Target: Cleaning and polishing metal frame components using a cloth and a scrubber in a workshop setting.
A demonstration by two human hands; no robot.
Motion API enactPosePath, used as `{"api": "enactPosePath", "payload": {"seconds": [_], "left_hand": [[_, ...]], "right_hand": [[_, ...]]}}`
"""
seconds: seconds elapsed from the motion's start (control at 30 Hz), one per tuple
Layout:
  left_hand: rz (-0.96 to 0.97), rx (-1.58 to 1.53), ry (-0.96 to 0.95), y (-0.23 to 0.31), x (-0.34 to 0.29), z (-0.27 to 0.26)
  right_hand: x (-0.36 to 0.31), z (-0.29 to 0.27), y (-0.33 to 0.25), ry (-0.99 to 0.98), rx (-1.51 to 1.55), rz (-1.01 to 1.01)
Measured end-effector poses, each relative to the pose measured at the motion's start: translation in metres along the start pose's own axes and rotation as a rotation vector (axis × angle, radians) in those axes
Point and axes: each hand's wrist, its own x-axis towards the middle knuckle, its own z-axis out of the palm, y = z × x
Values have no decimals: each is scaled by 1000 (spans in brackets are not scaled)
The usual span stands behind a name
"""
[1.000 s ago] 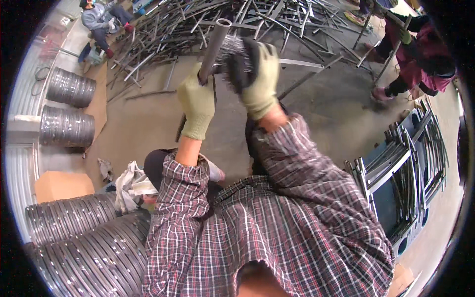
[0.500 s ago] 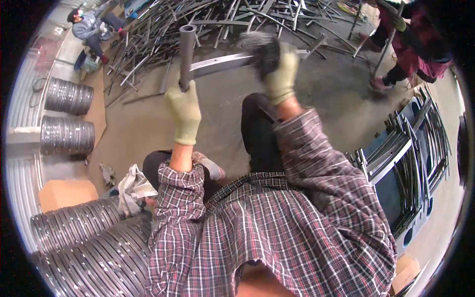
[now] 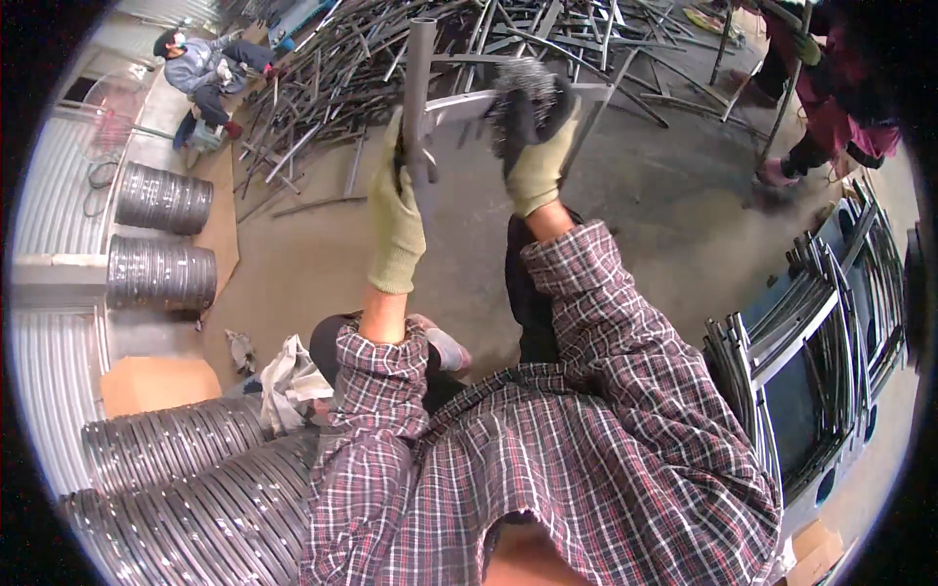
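My left hand (image 3: 396,220), in a pale yellow-green knitted glove with a dark palm, grips the lower part of a grey metal tube (image 3: 420,73). The tube stands nearly upright in view and joins a curved flat metal bar (image 3: 457,105) that runs to the right. My right hand (image 3: 540,166), gloved alike, is closed round a tangled grey wad of steel wool (image 3: 529,93) and presses it over the bar. The wad and glove hide the middle of the bar. Past them the bar meets another thin metal piece (image 3: 589,122) slanting down.
A heap of loose metal strips (image 3: 332,107) covers the floor ahead. Ring stacks (image 3: 161,273) stand at left, with larger ones (image 3: 195,508) near my left side. Bundled curved bars (image 3: 796,342) sit on a rack at right. One person (image 3: 210,73) sits far left; another (image 3: 831,88) stands far right.
The tube and my left hand have shifted right and the tube looks longer. My right hand with the steel wool has moved slightly left along the bar. The whole view has swung a little.
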Motion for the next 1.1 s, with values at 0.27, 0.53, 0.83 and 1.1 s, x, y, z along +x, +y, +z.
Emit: {"api": "enactPosePath", "payload": {"seconds": [0.27,0.53,0.83,1.1], "left_hand": [[-379,-203,-67,23,26,16],[-393,-171,-21,24,29,25],[-313,-134,72,0,33,16],[-41,-50,325,32,45,58]], "right_hand": [[27,15,18,18,-50,-138],[30,23,-2,-40,-327,-393],[30,33,9,21,-148,-325],[21,48,-14,37,-148,-385]]}}
